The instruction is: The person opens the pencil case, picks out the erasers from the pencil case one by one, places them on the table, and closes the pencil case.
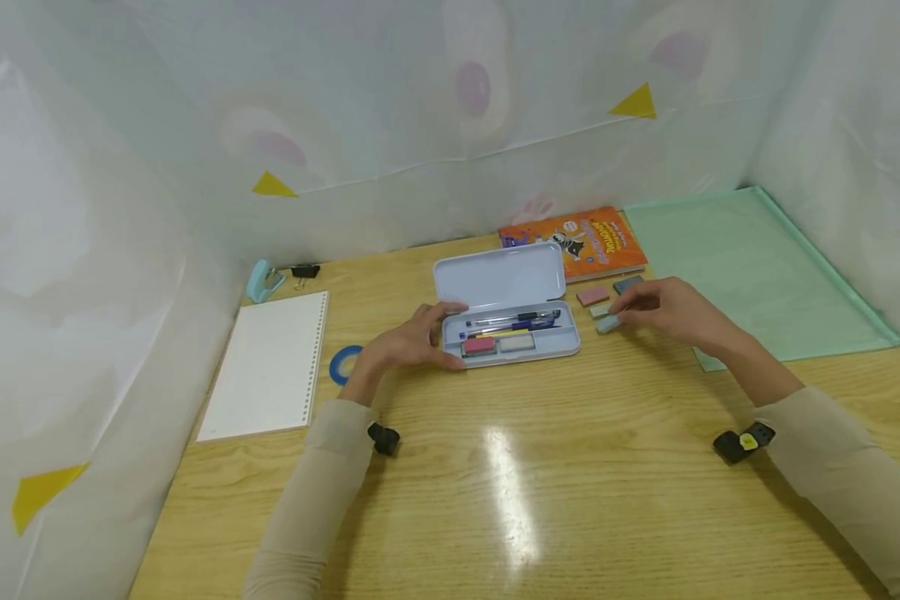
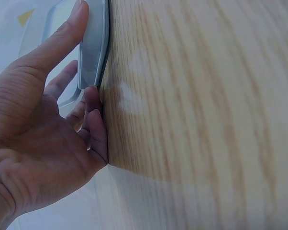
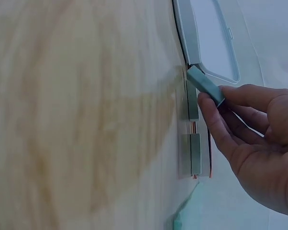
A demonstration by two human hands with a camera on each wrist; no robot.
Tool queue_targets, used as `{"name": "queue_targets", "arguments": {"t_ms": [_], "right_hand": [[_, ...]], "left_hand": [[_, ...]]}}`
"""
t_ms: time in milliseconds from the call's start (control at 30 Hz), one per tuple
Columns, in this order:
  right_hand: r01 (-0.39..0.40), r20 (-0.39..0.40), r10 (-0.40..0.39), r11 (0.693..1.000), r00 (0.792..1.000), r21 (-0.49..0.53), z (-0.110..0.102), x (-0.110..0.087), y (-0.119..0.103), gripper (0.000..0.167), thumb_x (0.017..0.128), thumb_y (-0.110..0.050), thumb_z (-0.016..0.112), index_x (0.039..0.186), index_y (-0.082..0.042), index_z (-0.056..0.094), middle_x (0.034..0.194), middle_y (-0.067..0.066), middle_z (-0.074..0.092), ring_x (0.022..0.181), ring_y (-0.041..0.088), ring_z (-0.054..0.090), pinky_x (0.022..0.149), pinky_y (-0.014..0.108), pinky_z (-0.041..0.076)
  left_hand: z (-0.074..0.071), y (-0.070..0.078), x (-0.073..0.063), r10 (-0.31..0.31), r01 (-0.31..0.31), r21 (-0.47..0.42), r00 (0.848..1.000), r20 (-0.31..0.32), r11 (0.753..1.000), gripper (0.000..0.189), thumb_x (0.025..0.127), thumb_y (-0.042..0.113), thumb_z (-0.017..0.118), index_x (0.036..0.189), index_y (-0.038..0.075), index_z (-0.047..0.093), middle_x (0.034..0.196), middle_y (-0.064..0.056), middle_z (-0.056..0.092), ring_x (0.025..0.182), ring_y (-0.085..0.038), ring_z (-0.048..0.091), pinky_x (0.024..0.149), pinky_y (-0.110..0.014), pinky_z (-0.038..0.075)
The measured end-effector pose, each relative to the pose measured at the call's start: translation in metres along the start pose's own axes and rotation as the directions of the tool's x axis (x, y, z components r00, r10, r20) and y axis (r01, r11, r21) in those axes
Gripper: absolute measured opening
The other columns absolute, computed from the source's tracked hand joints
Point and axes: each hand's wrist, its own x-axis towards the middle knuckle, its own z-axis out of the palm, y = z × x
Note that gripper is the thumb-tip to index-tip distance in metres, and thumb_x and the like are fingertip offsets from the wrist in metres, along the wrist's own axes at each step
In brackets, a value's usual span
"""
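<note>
An open light-blue pencil case (image 1: 568, 342) lies on the table with its lid (image 1: 498, 277) tipped back. Inside are several pens (image 1: 510, 322), a pink eraser (image 1: 479, 344) and a white eraser (image 1: 516, 342). My left hand (image 1: 408, 342) holds the case's left end, thumb at the front and fingers toward the back. To the right of the case, my right hand (image 1: 671, 312) pinches a light-blue eraser (image 3: 204, 85) between thumb and fingers, tilted in the right wrist view. Close by lie a pink eraser (image 1: 592, 296), a pale eraser (image 1: 600, 310) and a dark blue-grey eraser (image 1: 627, 284).
Behind the case lies an orange book (image 1: 603, 242). A translucent green mat or folder (image 1: 765, 283) covers the right side. At left are a spiral-hole notepad (image 1: 266, 367), a light-blue stapler (image 1: 261, 282), a black binder clip (image 1: 305, 271) and a blue tape roll (image 1: 337, 367).
</note>
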Motion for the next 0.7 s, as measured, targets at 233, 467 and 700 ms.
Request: {"name": "queue_targets", "arguments": {"t_ms": [233,467,700], "right_hand": [[-0.006,0.038,0.006,1.000,0.999,-0.020,-0.002,-0.001,0.003,0.023,0.103,-0.022,0.068,0.117,-0.005,0.075,0.106,0.008,0.074,0.091,0.017,0.066,0.078,0.022,0.049],[-0.037,0.080,0.035,0.999,0.996,0.018,-0.014,-0.010,0.005,0.036,0.108,-0.030,0.059,0.130,-0.002,0.069,0.111,0.012,0.075,0.096,0.020,0.072,0.084,0.024,0.051],[-0.062,0.058,0.057,0.994,0.997,0.091,-0.021,-0.008,-0.006,0.040,0.110,-0.033,0.054,0.135,-0.002,0.065,0.127,0.014,0.070,0.106,0.020,0.069,0.089,0.030,0.053]], "left_hand": [[0.002,0.000,0.000,0.014,-0.014,0.004,1.000,0.004,1.000,0.093,0.084,0.039,0.088,0.159,0.036,0.034,0.146,-0.011,0.035,0.118,-0.029,0.042,0.102,-0.046,0.039],[0.001,0.002,-0.001,0.009,-0.009,0.006,1.000,0.005,1.000,0.091,0.085,0.041,0.087,0.159,0.036,0.035,0.148,-0.011,0.034,0.118,-0.031,0.043,0.103,-0.049,0.039],[0.000,-0.001,-0.001,0.012,-0.012,0.013,1.000,0.002,1.000,0.091,0.085,0.041,0.087,0.159,0.037,0.034,0.149,-0.010,0.033,0.118,-0.030,0.043,0.102,-0.047,0.039]]}}
